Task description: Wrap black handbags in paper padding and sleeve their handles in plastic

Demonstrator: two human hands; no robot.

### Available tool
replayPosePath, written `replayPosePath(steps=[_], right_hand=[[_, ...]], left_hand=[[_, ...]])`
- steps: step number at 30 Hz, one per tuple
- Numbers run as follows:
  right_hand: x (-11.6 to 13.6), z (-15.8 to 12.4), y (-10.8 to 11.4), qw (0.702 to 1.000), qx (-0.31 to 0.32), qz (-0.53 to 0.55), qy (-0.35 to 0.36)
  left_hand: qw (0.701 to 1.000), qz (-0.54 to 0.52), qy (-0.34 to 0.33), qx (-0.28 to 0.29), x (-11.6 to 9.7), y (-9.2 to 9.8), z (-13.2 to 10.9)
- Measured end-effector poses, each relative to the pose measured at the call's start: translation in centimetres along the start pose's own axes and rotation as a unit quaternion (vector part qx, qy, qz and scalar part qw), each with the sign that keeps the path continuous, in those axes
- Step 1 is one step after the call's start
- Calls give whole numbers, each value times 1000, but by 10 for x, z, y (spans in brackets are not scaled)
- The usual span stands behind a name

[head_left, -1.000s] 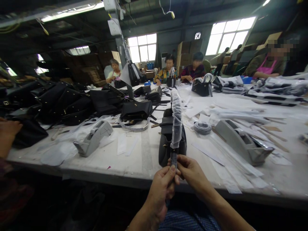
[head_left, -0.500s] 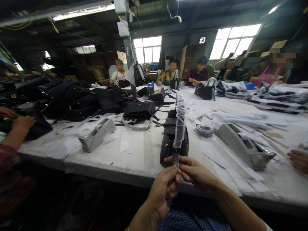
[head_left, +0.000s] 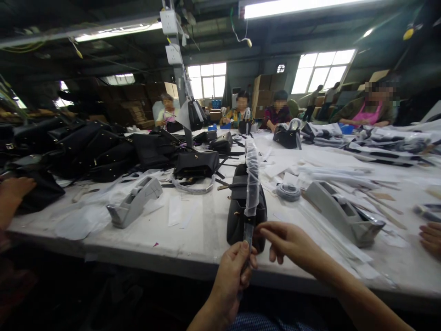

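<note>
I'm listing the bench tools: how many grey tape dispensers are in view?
2. One grey, wedge-shaped tape dispenser stands left of the central black leather-look handbag; the other stands to its right. More could be hidden behind the pile of black bags.

Head-worn view, facing forward and down, near the black bag (head_left: 236,202), across worktable (head_left: 188,239)

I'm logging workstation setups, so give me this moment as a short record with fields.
Left hand: grips the lower part of a strap
Right hand: beside the strap, fingers loosely open; contact unclear
Wrap: translucent, whitish, around the strap's upper part
Bag: black, on the table
Dispensers: two, grey, left and right of the bag
</note>
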State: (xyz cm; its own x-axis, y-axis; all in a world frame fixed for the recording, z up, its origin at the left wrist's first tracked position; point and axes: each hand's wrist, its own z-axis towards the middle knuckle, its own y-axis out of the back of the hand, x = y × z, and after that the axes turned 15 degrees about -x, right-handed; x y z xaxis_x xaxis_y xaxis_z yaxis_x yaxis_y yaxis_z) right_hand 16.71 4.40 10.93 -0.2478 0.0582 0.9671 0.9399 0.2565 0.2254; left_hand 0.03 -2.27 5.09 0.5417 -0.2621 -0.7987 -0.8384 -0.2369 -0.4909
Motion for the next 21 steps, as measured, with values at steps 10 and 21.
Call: replayPosePath(steps=[10, 21], right_hand=[[175, 81, 22, 977, -102, 173, 71], [276, 113, 63, 916, -205, -228, 259]], left_hand=[[944, 242, -225, 16, 1, -9, 12], [788, 260, -484, -277, -67, 54, 27]])
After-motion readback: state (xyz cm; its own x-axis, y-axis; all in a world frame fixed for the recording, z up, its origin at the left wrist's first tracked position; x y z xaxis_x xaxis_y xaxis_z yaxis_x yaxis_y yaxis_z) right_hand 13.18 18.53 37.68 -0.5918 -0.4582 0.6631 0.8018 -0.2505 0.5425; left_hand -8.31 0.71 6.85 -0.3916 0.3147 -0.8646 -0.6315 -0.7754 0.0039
